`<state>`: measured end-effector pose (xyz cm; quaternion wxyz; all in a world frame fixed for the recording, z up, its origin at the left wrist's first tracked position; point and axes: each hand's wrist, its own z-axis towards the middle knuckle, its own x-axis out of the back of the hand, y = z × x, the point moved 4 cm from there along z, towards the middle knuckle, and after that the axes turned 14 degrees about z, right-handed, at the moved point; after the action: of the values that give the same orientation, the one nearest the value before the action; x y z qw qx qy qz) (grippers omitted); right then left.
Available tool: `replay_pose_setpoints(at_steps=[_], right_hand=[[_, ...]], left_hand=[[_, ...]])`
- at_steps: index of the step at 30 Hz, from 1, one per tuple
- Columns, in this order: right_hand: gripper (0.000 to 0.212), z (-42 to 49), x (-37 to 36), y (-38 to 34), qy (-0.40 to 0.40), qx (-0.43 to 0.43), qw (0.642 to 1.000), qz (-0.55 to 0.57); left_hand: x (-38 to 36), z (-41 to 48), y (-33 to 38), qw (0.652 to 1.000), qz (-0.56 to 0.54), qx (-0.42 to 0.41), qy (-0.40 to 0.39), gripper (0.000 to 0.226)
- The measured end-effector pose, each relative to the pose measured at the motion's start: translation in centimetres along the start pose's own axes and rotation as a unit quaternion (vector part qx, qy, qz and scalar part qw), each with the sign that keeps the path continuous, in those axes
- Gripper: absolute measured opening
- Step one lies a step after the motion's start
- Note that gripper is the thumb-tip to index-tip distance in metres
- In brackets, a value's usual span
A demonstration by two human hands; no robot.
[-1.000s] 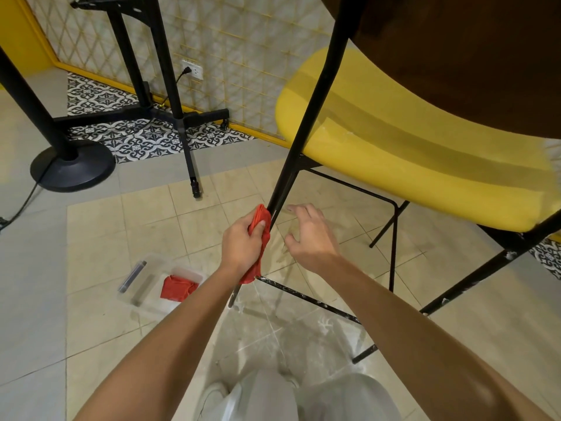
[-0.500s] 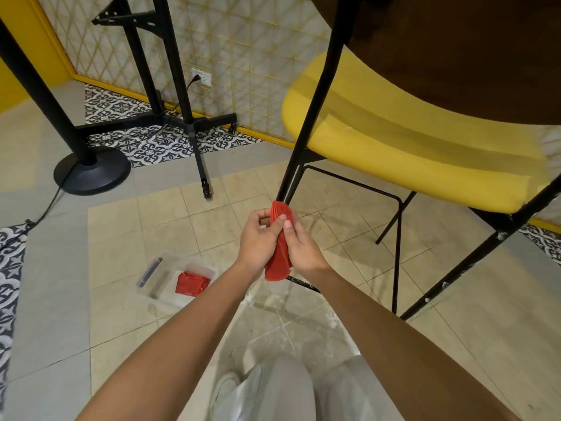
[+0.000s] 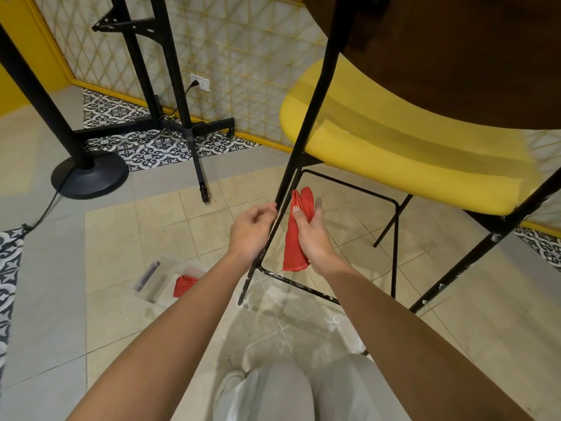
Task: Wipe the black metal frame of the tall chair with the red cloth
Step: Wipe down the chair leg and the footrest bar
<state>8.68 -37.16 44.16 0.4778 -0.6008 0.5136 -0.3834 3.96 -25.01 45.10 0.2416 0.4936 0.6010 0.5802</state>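
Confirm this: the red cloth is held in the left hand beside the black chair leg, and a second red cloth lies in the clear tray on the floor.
Not quite. The head view shows the red cloth held in the right hand, not the left. The rest stands: it is beside the black chair leg, and a second red cloth lies in the clear tray.

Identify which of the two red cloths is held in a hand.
The red cloth in the right hand; the other red cloth lies in the clear tray.
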Motion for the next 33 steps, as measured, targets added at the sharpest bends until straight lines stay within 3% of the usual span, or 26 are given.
replay_pose_setpoints(at_steps=[6,17,22,25,28,33], right_hand=[[0.045,0.6,-1.8,-0.8,-0.006,0.048,0.998,-0.040],[0.046,2.4,-4.3,4.7,-0.015,-0.042,0.990,-0.132],[0.048,2.3,-3.7,3.5,0.023,0.055,0.996,-0.063],[0.046,2.3,-3.5,3.3,0.052,0.063,0.997,-0.002],[0.030,2.4,-3.7,3.9,0.053,0.059,0.996,-0.047],[0.032,3.2,-4.0,6.0,0.014,0.003,0.990,-0.141]], left_hand=[[1.4,1.7,-1.2,0.998,0.012,0.021,0.054,0.029],[0.9,4.2,-3.8,0.998,0.013,0.052,0.040,0.037],[0.4,5.0,-4.0,0.998,0.013,0.044,0.034,0.034],[0.0,5.2,-4.5,0.998,0.010,0.039,0.038,0.032],[-0.2,5.3,-5.0,0.998,0.005,0.044,0.044,0.030],[-0.3,5.4,-5.8,0.998,0.004,0.055,0.041,0.027]])
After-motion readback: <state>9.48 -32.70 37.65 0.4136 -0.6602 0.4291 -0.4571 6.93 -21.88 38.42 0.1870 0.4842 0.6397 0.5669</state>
